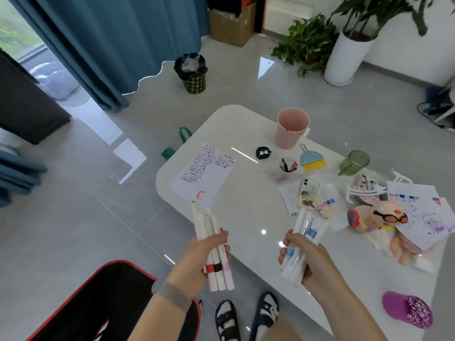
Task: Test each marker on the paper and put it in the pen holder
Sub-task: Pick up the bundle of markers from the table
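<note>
My left hand (200, 254) grips a bundle of three white markers (209, 232) with red, black and pink bands, their uncapped tips pointing up toward the paper. My right hand (310, 257) holds another bundle of white markers (307, 230) with blue bands, over the table's near edge. The test paper (209, 175) lies on the white table (246, 217), covered in coloured scribbles, with an orange mark near its bottom. A small clear pen holder (286, 167) with several dark pens stands further back. A pink cup (291, 127) stands at the far end.
A phone (307, 193), a colour chart, a blue-and-yellow brush, a green cup (353, 162), a plush toy (376, 219), scribbled sheets and a purple cap (407, 308) crowd the table's right side. A black-and-red chair (98, 303) is at lower left. My feet are under the table edge.
</note>
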